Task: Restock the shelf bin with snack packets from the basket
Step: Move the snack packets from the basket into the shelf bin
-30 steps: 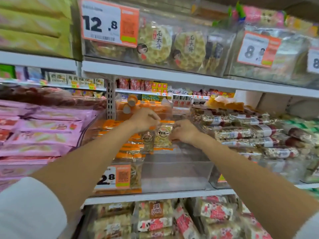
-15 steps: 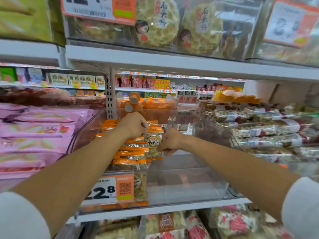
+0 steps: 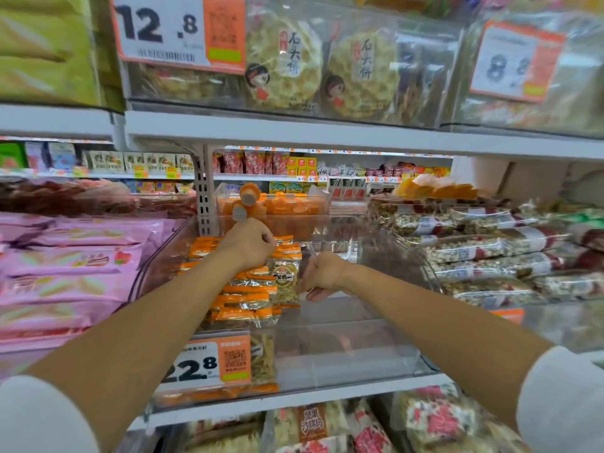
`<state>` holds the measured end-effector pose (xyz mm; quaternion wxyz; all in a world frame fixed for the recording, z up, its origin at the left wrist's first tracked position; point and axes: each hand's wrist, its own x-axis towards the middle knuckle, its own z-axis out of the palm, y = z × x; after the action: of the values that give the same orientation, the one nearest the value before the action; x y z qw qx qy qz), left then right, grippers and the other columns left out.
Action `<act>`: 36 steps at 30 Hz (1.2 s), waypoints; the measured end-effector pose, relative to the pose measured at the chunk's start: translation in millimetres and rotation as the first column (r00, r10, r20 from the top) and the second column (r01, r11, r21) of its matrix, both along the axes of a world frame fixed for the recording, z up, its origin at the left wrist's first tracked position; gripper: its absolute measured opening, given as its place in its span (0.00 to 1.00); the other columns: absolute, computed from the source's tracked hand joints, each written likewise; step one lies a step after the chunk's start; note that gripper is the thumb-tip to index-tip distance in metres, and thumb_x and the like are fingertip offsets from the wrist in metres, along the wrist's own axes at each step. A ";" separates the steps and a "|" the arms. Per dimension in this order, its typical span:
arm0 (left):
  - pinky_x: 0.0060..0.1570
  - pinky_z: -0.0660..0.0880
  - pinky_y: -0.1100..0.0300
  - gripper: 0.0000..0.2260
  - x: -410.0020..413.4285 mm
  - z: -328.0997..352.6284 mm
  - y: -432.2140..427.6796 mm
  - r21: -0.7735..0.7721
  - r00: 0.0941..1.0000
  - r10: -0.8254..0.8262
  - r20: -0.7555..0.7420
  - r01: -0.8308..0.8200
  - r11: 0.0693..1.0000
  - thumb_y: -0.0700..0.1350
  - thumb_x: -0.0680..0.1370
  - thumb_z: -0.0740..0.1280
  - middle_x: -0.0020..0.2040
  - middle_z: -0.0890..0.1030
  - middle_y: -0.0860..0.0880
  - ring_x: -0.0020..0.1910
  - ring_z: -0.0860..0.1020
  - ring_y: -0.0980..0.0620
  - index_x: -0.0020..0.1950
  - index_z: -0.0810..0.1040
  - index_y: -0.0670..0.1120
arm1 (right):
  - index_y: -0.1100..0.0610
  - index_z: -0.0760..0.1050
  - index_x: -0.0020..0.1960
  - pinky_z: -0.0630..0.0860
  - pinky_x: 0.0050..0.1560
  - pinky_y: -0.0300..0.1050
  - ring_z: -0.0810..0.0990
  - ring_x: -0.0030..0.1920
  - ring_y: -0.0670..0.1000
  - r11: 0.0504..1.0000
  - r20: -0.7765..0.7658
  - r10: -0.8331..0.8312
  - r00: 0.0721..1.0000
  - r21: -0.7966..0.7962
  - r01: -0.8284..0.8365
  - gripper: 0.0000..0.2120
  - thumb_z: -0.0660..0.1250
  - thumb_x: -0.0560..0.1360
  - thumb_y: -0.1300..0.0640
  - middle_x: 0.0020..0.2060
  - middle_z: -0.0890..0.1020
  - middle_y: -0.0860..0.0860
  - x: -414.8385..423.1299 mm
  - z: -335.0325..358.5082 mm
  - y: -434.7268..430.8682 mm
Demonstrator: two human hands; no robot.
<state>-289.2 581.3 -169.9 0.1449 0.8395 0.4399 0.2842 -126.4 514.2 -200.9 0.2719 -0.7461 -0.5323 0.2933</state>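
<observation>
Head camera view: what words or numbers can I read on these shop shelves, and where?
"12.8": top-shelf price tag.
"石头饼": round cracker packets.
"22.8": price tag on the clear bin.
"8.8": upper right tag, blurred, so uncertain.
"坚果沙琪玛": bottom-shelf packet.
Held snack packet: label unreadable.

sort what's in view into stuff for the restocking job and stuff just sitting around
For the job: clear bin, stacked orange packets in it, upright packet held by left hand and right hand.
Just there: pink packets, nut bars, round crackers, upper price tag.
</observation>
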 end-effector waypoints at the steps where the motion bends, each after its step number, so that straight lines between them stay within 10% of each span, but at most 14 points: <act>1: 0.39 0.77 0.55 0.12 -0.4 3.9 -3.3 0.002 1.000 -0.002 0.001 0.002 1.000 0.39 0.75 0.65 0.34 0.81 0.48 0.37 0.79 0.49 0.32 0.80 0.45 | 0.61 0.75 0.38 0.83 0.48 0.49 0.80 0.32 0.51 1.000 0.047 -0.002 0.999 0.017 0.002 0.09 0.73 0.73 0.64 0.35 0.80 0.58 0.6 4.8 -3.6; 12: 0.29 0.76 0.61 0.06 28.3 26.5 -138.7 -0.074 0.931 -0.171 0.322 0.205 0.976 0.36 0.75 0.68 0.34 0.78 0.47 0.31 0.80 0.49 0.40 0.74 0.44 | 0.51 0.74 0.39 0.67 0.35 0.42 0.72 0.33 0.44 0.770 0.143 -0.226 0.964 0.632 0.087 0.07 0.71 0.71 0.60 0.30 0.73 0.43 -6.3 36.0 -136.3; 23: 0.38 0.81 0.55 0.10 77.9 -76.8 -276.3 -0.419 0.895 -0.322 0.309 0.432 0.798 0.36 0.77 0.68 0.33 0.80 0.44 0.31 0.81 0.51 0.36 0.78 0.44 | 0.58 0.76 0.43 0.67 0.33 0.38 0.72 0.33 0.46 0.845 -0.008 -0.348 0.937 0.429 0.318 0.05 0.72 0.72 0.63 0.31 0.74 0.48 20.7 -63.5 -306.0; 36: 0.40 0.78 0.59 0.04 128.7 -290.5 -362.1 -0.802 0.933 -0.345 0.100 0.281 0.528 0.37 0.79 0.66 0.44 0.82 0.41 0.37 0.80 0.50 0.48 0.80 0.38 | 0.58 0.78 0.44 0.78 0.41 0.49 0.79 0.38 0.54 0.859 -0.123 -0.510 0.852 -0.011 0.512 0.05 0.68 0.71 0.66 0.34 0.79 0.52 58.4 -276.8 -413.4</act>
<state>-160.6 219.2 -460.3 0.5409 0.7566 0.3672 -0.0065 -68.0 100.7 -477.7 0.3801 -0.8383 -0.3008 0.2495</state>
